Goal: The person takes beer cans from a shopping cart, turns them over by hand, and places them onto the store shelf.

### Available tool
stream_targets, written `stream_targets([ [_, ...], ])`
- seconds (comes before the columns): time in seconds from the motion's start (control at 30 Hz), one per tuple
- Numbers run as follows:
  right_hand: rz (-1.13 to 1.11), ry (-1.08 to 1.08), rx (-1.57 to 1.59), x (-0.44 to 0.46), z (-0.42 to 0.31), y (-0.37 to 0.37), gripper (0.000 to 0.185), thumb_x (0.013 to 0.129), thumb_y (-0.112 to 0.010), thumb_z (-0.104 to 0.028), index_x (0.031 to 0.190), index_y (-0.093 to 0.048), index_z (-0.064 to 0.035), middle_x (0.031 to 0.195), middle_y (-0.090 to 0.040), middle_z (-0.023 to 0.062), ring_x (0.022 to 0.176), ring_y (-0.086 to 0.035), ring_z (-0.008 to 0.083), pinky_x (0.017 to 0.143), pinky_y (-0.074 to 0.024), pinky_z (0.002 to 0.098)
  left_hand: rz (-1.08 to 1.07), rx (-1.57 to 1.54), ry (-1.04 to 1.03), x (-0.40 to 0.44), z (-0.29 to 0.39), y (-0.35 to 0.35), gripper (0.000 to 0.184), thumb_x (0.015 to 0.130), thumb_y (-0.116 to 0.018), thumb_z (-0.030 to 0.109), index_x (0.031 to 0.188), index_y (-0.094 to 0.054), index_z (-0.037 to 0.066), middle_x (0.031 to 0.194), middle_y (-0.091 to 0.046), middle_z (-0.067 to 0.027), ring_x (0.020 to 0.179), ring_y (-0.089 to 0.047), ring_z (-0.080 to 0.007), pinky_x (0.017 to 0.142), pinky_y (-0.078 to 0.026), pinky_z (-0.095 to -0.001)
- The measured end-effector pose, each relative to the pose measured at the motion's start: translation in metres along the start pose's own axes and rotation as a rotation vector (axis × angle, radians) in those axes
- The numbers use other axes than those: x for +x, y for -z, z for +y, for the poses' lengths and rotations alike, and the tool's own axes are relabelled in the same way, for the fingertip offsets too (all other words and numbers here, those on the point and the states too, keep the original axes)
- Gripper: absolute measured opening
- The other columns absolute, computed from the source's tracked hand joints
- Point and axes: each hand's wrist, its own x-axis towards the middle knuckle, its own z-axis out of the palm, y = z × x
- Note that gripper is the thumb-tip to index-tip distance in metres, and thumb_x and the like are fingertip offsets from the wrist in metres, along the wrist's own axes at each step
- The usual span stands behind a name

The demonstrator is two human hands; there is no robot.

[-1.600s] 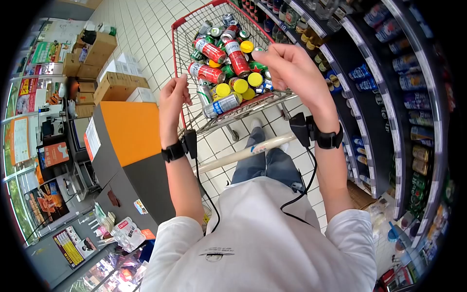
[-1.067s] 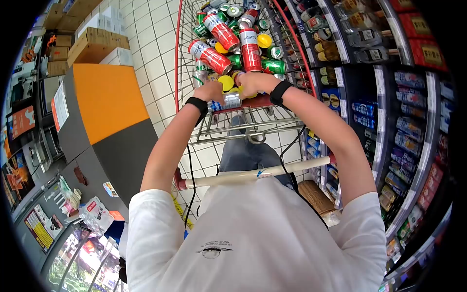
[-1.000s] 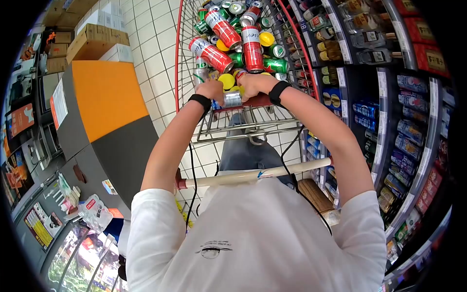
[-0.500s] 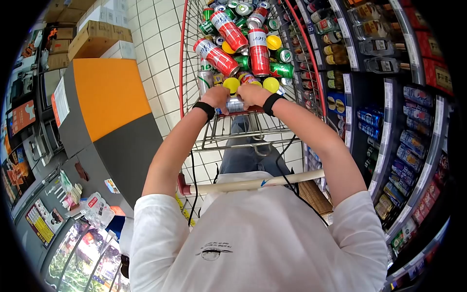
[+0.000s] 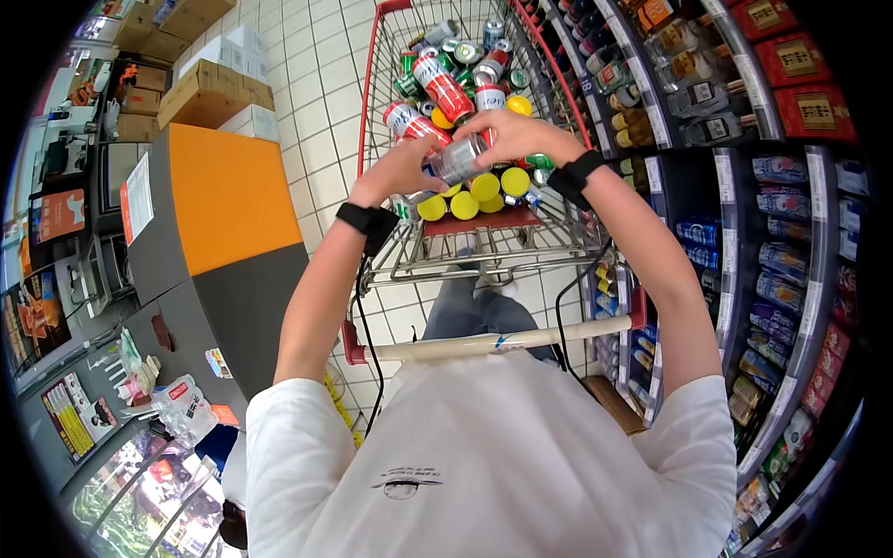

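Note:
My left hand (image 5: 400, 172) and my right hand (image 5: 521, 138) are closed around a silver can (image 5: 459, 160), one at each end. It is tilted and held above the pile inside the shopping cart (image 5: 481, 226). Just below it is a cluster of yellow-lidded containers (image 5: 485, 186), partly covering one another. Beyond my hands lie tall red-and-white cans (image 5: 445, 86), another red can (image 5: 406, 119) beside my left hand, and several green cans (image 5: 407, 86). My right hand hides part of a third red can (image 5: 490, 98).
The cart's pale handle bar (image 5: 419, 349) crosses in front of my body. Shelves of bottles and packed cans (image 5: 779, 251) line the right side. To the left stands an orange-and-grey counter (image 5: 233, 200), with cardboard boxes (image 5: 209, 93) behind it.
Both hands have lifted the silver can up and away from the cart's near end. More yellow lids now show beneath. The cart sits farther from my body, with its handle more visible.

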Motion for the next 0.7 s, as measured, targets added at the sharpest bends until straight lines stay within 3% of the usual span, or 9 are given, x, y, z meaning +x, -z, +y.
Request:
stream_targets([
  [0.03,0.112,0.049,0.149,-0.017,-0.029,0.02,0.054,0.07,-0.082,-0.019,0.12,-0.067,-0.0057,0.1,-0.069,0.0084,0.075,-0.065,0.0175,0.07,-0.0537,0.0329,0.074,-0.079,-0.106,-0.011,0.018,0.012,0.063,0.072,-0.087,0.022,0.123,-0.057,0.003,0.109,-0.067,-0.0178,0.102,-0.066,-0.0309,0.086,-0.052,-0.0397],
  [0.07,0.018,-0.074,0.13,-0.029,-0.036,0.019,0.06,0.074,-0.082,-0.019,0.13,-0.062,-0.0084,0.112,-0.065,0.0046,0.086,-0.062,0.0141,0.076,-0.0524,0.0308,0.115,-0.126,-0.063,-0.023,0.038,0.01,0.061,0.072,-0.087,0.021,0.122,-0.057,0.003,0.108,-0.067,-0.0179,0.101,-0.066,-0.0313,0.087,-0.052,-0.0395],
  [0.1,0.236,0.214,0.219,-0.031,-0.053,0.036,0.06,0.078,-0.082,-0.022,0.133,-0.06,-0.0116,0.12,-0.061,0.0035,0.101,-0.059,0.0133,0.085,-0.0498,0.0289,0.208,-0.093,-0.06,-0.034,0.07,0.045,0.059,0.072,-0.087,0.019,0.121,-0.058,0.002,0.107,-0.068,-0.018,0.101,-0.066,-0.0317,0.087,-0.052,-0.0393],
  [0.17,0.218,0.141,0.273,-0.057,-0.074,0.034,0.07,0.078,-0.084,-0.019,0.14,-0.052,-0.0117,0.129,-0.057,0.0034,0.116,-0.054,0.0138,0.096,-0.0473,0.03,0.3,-0.148,-0.114,-0.058,0.099,0.04,0.061,0.072,-0.087,0.018,0.123,-0.058,0.003,0.109,-0.067,-0.0174,0.101,-0.065,-0.0311,0.087,-0.052,-0.0384],
  [0.27,0.468,0.546,0.519,-0.117,-0.173,0.043,0.092,0.071,-0.088,-0.006,0.149,-0.038,-0.0073,0.142,-0.052,0.0096,0.13,-0.052,0.0196,0.109,-0.0437,0.0356,0.511,-0.077,-0.347,-0.083,0.166,0.076,0.065,0.07,-0.087,0.015,0.127,-0.057,0.003,0.113,-0.066,-0.0167,0.102,-0.064,-0.0303,0.086,-0.053,-0.0372],
  [0.3,0.456,0.485,0.597,-0.126,-0.17,0.028,0.093,0.07,-0.088,-0.006,0.148,-0.038,-0.006,0.141,-0.053,0.0125,0.129,-0.053,0.0212,0.109,-0.0434,0.037,0.545,-0.133,-0.375,-0.097,0.172,0.055,0.068,0.069,-0.087,0.013,0.129,-0.057,0.003,0.115,-0.065,-0.0165,0.103,-0.064,-0.0301,0.086,-0.053,-0.0369],
  [0.37,0.639,0.699,0.426,-0.146,-0.201,0.03,0.089,0.068,-0.092,-0.014,0.142,-0.045,-0.0044,0.13,-0.06,0.0074,0.121,-0.057,0.0162,0.105,-0.0454,0.034,0.613,-0.138,-0.531,-0.107,0.208,0.061,0.072,0.067,-0.086,0.003,0.132,-0.055,0.001,0.119,-0.064,-0.0161,0.108,-0.064,-0.0301,0.09,-0.055,-0.0386],
  [0.43,0.692,0.638,0.452,-0.165,-0.206,0.011,0.085,0.067,-0.092,-0.014,0.139,-0.047,-0.004,0.13,-0.06,0.0075,0.121,-0.058,0.0182,0.105,-0.0452,0.0355,0.538,-0.183,-0.484,-0.12,0.214,0.046,0.074,0.066,-0.085,0.001,0.133,-0.055,0.0,0.121,-0.064,-0.0161,0.11,-0.064,-0.0304,0.092,-0.054,-0.0392],
  [0.7,0.881,0.741,0.185,-0.257,-0.24,0.007,0.081,0.066,-0.089,-0.01,0.136,-0.048,-0.004,0.132,-0.058,0.009,0.119,-0.06,0.0205,0.101,-0.0488,0.0354,0.602,-0.147,-0.725,-0.128,0.289,0.02,0.069,0.066,-0.084,0.006,0.13,-0.058,0.001,0.114,-0.065,-0.014,0.101,-0.066,-0.0267,0.089,-0.052,-0.0369],
])
